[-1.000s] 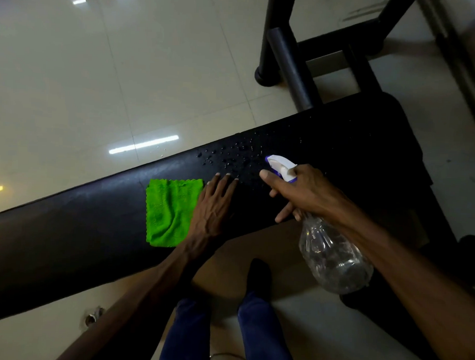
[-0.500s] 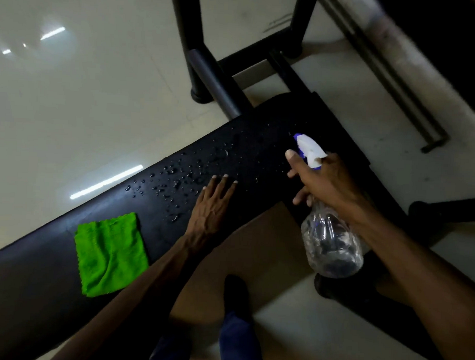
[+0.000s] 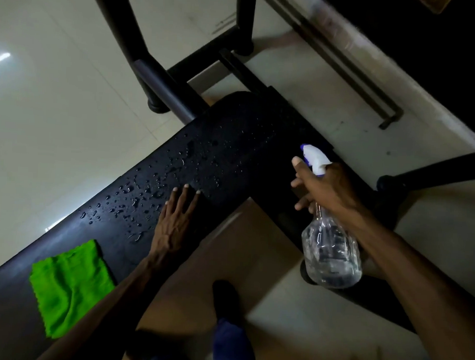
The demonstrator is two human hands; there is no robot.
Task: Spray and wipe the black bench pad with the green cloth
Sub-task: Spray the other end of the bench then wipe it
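The long black bench pad (image 3: 240, 142) runs diagonally from the lower left to the upper middle, with water droplets across its middle. A folded green cloth (image 3: 69, 286) lies on the pad at the lower left, untouched. My left hand (image 3: 176, 219) rests flat on the pad's near edge, fingers apart, to the right of the cloth. My right hand (image 3: 323, 187) grips the neck of a clear spray bottle (image 3: 330, 252) with a white and blue nozzle, held above the pad's right side and pointing up-left.
Black metal frame tubes (image 3: 164, 89) rise behind the pad's far end, and another black leg (image 3: 432, 172) stretches at the right. The glossy tiled floor (image 3: 58, 90) spreads to the left. My dark shoe (image 3: 224, 299) and blue trouser leg stand below the pad.
The view has swung toward the pad's far end. My right hand with the bottle has moved along the pad, droplets now cover more of it, and the cloth lies further from my left hand.
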